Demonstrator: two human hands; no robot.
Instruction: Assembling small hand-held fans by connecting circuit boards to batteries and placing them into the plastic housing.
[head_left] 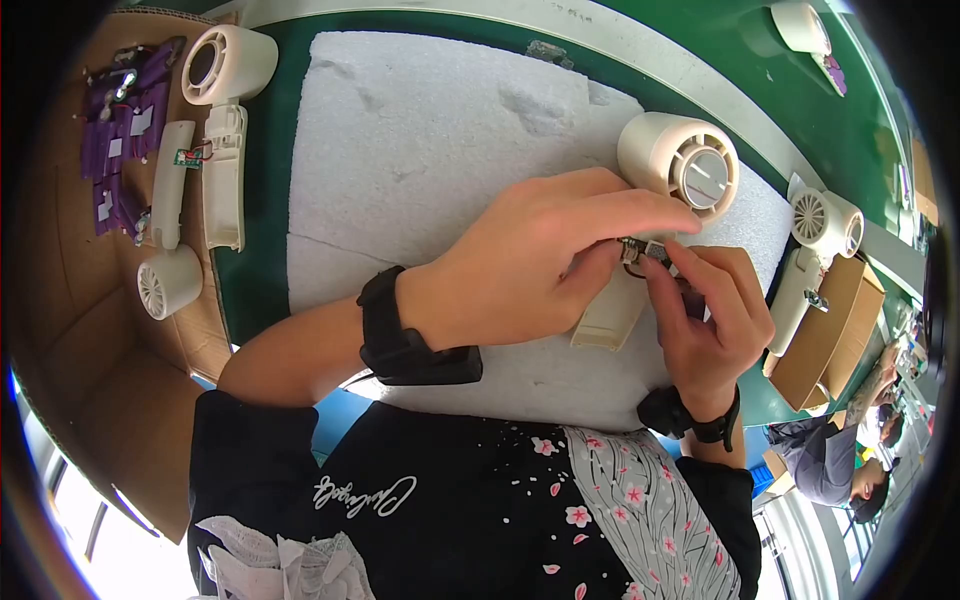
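Observation:
A cream handheld fan head (pixel 655 150) with a round silvery disc at its front lies on the white foam pad. Its open handle shell (pixel 608 322) stretches toward me, partly hidden under my hands. Just below the head, my left hand (pixel 540 255) is closed, thumb and fingers at a small electronic part with wires (pixel 630 250). My right hand (pixel 712 315) pinches the same part from the right, its thumb and index fingertip at the dark end. Fingers cover much of the part, so its exact kind is hidden.
The foam pad (pixel 430 130) lies on a green bench. At left, a cardboard box (pixel 90 330) holds purple fan pieces (pixel 130 130); cream fan parts (pixel 225 180) lie by its edge. Another fan (pixel 825 222) and small carton (pixel 835 330) stand at right. A person (pixel 825 460) sits beyond.

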